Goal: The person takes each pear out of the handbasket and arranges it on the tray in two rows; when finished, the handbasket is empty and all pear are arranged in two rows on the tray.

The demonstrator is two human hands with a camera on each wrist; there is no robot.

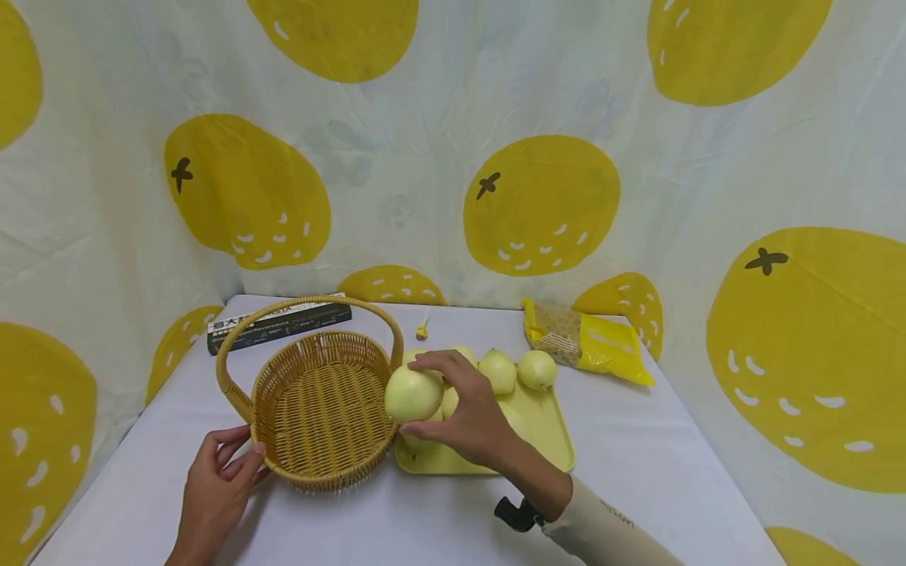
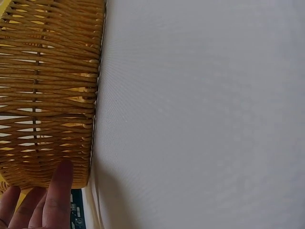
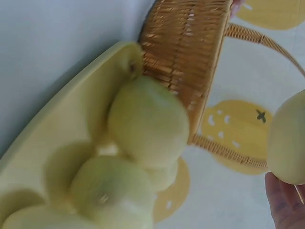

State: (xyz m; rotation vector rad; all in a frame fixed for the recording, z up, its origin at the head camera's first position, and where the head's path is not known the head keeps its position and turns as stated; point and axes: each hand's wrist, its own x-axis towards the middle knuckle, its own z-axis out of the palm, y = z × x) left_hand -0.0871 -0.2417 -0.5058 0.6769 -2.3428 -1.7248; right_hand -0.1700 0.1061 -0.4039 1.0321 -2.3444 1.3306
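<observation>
My right hand (image 1: pixel 470 409) holds a pale yellow pear (image 1: pixel 414 395) between thumb and fingers, raised at the right rim of a round wicker basket (image 1: pixel 322 479). In the right wrist view the held pear (image 3: pixel 288 138) shows at the right edge, with fingertips under it. My left hand (image 1: pixel 221 479) grips the basket's near left rim, its thumb on the edge; the left wrist view shows fingers (image 2: pixel 58 195) against the woven side. Inside, the basket's woven floor is bare. Several more pears (image 1: pixel 498 372) sit on a yellow tray (image 1: pixel 559 440), partly hidden by my right hand.
A dark long box (image 1: pixel 283 328) lies behind the basket. A small wrapped lollipop (image 1: pixel 421 332) is near the back edge. Right of it rests a yellow packet (image 1: pixel 587 343). The basket's tall handle (image 1: pixel 311 300) arches over its opening. A patterned curtain hangs behind the white-covered table (image 1: pixel 637 487).
</observation>
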